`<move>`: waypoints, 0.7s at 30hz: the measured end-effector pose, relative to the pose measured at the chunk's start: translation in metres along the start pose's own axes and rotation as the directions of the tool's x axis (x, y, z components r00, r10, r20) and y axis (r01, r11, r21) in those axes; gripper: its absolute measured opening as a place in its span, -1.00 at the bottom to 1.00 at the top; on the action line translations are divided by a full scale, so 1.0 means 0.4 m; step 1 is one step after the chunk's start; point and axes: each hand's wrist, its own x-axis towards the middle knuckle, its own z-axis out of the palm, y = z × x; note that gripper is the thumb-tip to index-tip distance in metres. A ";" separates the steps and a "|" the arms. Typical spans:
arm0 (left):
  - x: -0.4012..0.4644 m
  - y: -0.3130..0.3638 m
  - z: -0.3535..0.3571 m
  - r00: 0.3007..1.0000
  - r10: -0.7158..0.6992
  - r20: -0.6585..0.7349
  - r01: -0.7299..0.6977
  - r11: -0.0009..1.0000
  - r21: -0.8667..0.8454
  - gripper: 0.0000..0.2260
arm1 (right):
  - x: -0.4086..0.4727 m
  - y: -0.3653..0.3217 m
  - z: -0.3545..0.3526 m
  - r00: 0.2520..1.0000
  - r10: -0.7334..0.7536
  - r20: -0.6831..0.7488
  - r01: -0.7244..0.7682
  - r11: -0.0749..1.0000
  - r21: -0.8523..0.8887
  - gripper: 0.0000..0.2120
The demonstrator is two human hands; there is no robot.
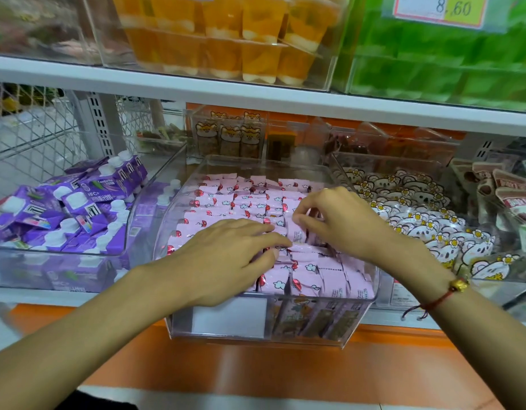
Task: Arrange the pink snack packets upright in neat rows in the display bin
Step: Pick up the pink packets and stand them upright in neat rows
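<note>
Shop shelf, clear bin (pixel 359 318) at front edge. Pink packets (pixel 226 202) fill it, dozens, too many to count; back rows upright, front ones leaning. Left hand (pixel 226 255) lies flat, fingers straight, pressing rows. Right hand (pixel 335 220) pinches one packet (pixel 297 233). Mid-tidying; next: seat it upright, then straighten front.
</note>
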 end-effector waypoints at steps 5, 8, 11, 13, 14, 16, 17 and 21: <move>-0.002 0.002 -0.002 1.000 0.021 -0.020 -0.021 1.000 0.000 -0.65 | -0.008 -0.014 -0.012 0.931 -0.012 -0.365 0.049 0.995 0.091 -0.85; -0.006 0.009 -0.009 1.000 -0.002 -0.018 0.001 0.999 -0.051 -0.67 | -0.018 -0.026 -0.033 0.789 0.073 -0.610 0.084 0.971 0.225 -0.85; -0.011 0.021 -0.023 0.975 -0.156 -0.157 0.111 0.958 -0.264 -0.66 | -0.036 -0.033 -0.061 0.625 0.208 -0.752 0.142 0.918 0.372 -0.88; -0.009 0.027 -0.034 0.922 -0.307 -0.237 0.158 0.854 -0.495 -0.52 | -0.042 -0.034 -0.072 0.653 0.346 -0.673 0.136 0.822 0.554 -0.87; -0.007 0.030 -0.039 0.908 -0.334 -0.253 0.134 0.803 -0.581 -0.47 | -0.043 -0.039 -0.071 0.706 0.409 -0.578 0.110 0.744 0.660 -0.86; -0.004 0.041 -0.044 0.916 -0.308 -0.257 0.070 0.754 -0.653 -0.48 | -0.046 -0.057 -0.062 0.792 0.479 -0.378 0.044 0.572 0.819 -0.84; -0.005 0.048 -0.044 0.927 -0.279 -0.252 0.046 0.750 -0.660 -0.55 | -0.045 -0.066 -0.058 0.815 0.494 -0.304 0.021 0.500 0.866 -0.84; -0.005 0.055 -0.045 0.938 -0.267 -0.221 0.030 0.697 -0.716 -0.74 | -0.043 -0.073 -0.063 0.868 0.478 -0.133 -0.079 0.397 0.915 -0.83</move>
